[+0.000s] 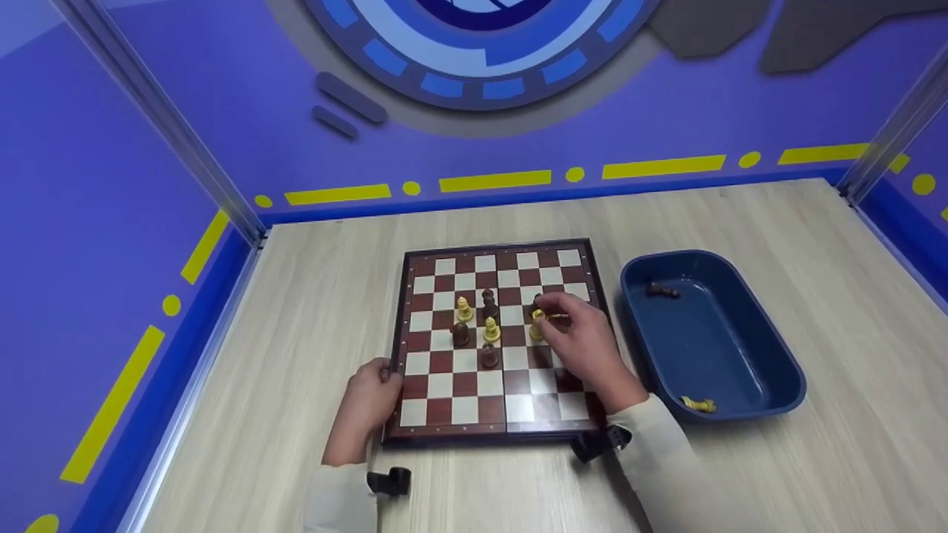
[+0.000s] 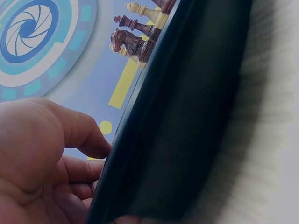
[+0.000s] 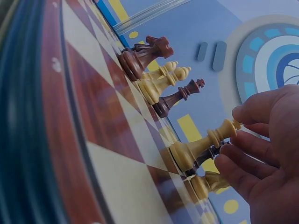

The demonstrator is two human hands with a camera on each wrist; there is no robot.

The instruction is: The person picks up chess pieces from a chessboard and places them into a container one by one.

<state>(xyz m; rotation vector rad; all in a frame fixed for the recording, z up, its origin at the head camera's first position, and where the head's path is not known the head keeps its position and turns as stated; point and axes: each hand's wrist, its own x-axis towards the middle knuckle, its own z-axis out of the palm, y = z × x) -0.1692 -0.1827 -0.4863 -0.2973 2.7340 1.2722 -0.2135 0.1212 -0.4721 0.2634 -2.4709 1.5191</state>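
Observation:
A chessboard [image 1: 533, 414] lies on the table, and my left hand [image 1: 370, 396] grips its left edge, the thumb against the side in the left wrist view. Over the board's right half, my right hand [image 1: 585, 340] pinches the top of a cream king [image 3: 187, 151], whose base meets the squares. Beside it stand a cream knight [image 3: 205, 184] and a dark piece [image 1: 536, 301], partly hidden by the fingers. Left of centre cluster two cream bishops [image 1: 492, 329], a dark king [image 1: 489, 302], a dark knight [image 1: 461, 334] and a dark rook [image 1: 489, 357].
A blue tray [image 1: 689, 326] stands close to the board's right side. Inside it lie a dark chess piece [image 1: 661, 291] at the far end and a cream one [image 1: 698, 404] at the near end. Purple panels [image 1: 222, 111] enclose the table's back and sides.

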